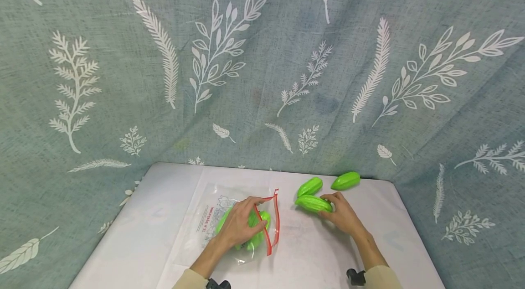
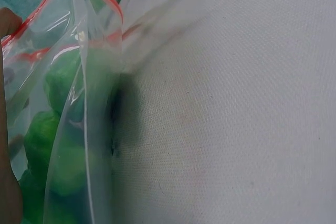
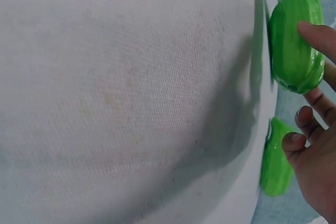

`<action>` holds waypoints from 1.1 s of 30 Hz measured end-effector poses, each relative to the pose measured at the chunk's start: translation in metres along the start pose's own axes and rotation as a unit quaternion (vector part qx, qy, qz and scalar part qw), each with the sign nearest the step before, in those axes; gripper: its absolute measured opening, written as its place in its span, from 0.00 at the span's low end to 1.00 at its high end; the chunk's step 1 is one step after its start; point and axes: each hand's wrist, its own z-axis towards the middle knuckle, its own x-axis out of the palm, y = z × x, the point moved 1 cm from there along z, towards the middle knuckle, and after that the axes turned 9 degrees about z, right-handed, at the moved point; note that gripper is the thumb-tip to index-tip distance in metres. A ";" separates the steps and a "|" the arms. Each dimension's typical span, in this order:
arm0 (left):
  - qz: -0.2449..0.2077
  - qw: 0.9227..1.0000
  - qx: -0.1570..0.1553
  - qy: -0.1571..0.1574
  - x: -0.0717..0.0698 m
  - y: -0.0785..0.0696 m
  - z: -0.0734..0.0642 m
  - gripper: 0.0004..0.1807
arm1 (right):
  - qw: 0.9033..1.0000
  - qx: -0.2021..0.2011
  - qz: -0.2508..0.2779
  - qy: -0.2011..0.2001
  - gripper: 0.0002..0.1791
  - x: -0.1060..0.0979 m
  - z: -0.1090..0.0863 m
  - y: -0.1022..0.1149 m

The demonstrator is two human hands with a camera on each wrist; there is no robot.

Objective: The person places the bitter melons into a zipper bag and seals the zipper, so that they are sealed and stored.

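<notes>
A clear zip bag (image 1: 196, 216) with a red zip strip lies on the table, its mouth parted toward the right. Inside are several green gourds (image 2: 65, 166), seen through the plastic. My left hand (image 1: 239, 223) lies over the bag, fingertips pinching the red strip at its mouth. To the right, my right hand (image 1: 342, 214) grips one end of a glossy ridged green gourd (image 1: 313, 203) between thumb and fingers. Just behind it lies a second gourd (image 1: 310, 186). A third gourd (image 1: 346, 181) is by the back edge, beyond the right hand.
The white-covered table (image 1: 311, 257) ends at the back and sides against a hanging grey-green leaf-print cloth (image 1: 254, 74). A dark wrist-worn device (image 1: 355, 276) sits at the right sleeve. The bag's printed panel (image 1: 209, 220) faces up.
</notes>
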 end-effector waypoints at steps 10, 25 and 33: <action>0.000 1.000 -0.005 0.013 0.000 0.001 0.001 0.33 | 1.000 0.002 0.003 0.004 0.29 0.004 -0.002 0.005; 0.002 1.000 -0.006 0.014 0.002 0.002 0.001 0.33 | 1.000 -0.019 0.008 0.012 0.29 0.006 -0.004 0.013; -0.001 0.999 -0.016 0.033 0.000 0.000 0.001 0.34 | 1.000 -0.020 0.011 0.019 0.29 0.011 -0.007 0.015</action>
